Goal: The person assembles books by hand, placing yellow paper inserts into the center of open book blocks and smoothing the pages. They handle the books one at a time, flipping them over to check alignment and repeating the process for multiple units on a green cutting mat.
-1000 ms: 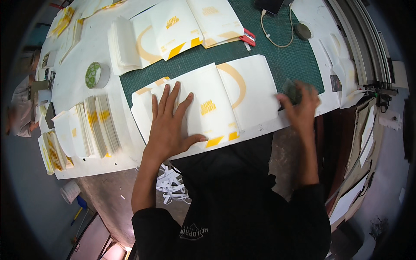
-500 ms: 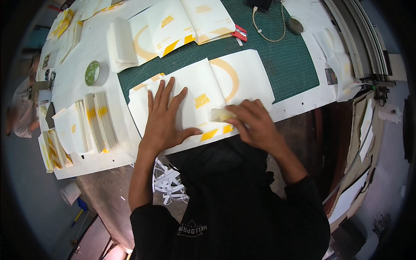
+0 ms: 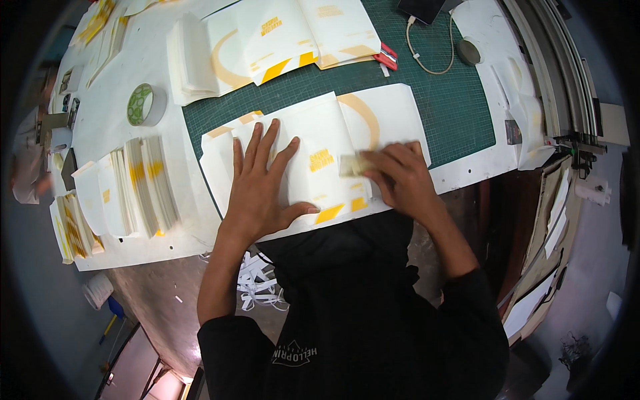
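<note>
A printed paper sheet (image 3: 308, 127) with yellow and peach markings and raised fold lines lies on the near part of the table, partly over the green mat. Flat on its left part rests my left hand (image 3: 259, 197), fingers spread and thumb stretched out near the yellow stripes. Between the fingers of my right hand (image 3: 405, 175) is a small flat pale piece (image 3: 351, 166), somewhat see-through, whose exact kind I cannot make out. It is pressed against the sheet along a fold, right of the yellow print. My fingers cover its right end.
A green cutting mat (image 3: 460, 113) carries more printed sheets (image 3: 273, 33), a red cutter (image 3: 388, 57), and a dark device (image 3: 421, 9) with a cable. Left stand a roll of tape (image 3: 147, 105) and folded paper stacks (image 3: 143, 187). Paper strips (image 3: 257, 283) lie below the table edge.
My right hand has slid the pale piece a little farther away along the fold. My left hand stays in place on the sheet. The whole view has shifted slightly.
</note>
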Demonstrator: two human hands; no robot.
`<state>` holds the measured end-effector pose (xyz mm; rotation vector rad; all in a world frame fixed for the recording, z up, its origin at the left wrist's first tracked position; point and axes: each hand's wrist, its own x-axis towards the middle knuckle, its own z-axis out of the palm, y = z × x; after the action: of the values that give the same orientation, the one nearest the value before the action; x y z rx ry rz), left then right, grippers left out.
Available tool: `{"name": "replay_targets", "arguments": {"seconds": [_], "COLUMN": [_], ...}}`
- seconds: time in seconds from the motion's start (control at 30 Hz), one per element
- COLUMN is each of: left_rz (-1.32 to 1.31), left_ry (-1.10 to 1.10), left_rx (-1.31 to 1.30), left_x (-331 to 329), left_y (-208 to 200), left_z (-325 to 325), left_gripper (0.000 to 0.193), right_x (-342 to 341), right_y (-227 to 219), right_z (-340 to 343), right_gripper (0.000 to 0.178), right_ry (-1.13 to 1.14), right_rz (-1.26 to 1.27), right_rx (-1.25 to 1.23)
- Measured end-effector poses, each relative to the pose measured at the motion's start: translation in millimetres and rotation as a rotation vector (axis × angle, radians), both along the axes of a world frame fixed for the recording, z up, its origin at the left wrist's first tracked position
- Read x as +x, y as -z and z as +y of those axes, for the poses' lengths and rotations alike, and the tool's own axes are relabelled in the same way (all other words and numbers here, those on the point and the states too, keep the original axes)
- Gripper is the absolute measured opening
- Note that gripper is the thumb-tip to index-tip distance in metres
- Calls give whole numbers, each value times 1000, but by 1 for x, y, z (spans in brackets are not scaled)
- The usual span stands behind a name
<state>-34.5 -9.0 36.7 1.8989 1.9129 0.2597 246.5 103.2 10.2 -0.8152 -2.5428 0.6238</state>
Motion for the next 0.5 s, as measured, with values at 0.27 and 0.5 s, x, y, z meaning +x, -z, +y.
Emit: {"name": "replay_targets", "arguments": {"seconds": [0.27, 0.5], "left_rz": [6, 3], "left_ry": [26, 15], "left_rx": [39, 67], "left_x": [0, 1], "left_y": [0, 4], "left_z": [2, 0], "left_gripper": [114, 116], "right_x": [-93, -57], "right_y": [25, 12], "right_z": [109, 92], "right_gripper": [28, 20], "right_ry": [86, -55], "right_rz": [154, 196], "right_rx": [145, 237]}}
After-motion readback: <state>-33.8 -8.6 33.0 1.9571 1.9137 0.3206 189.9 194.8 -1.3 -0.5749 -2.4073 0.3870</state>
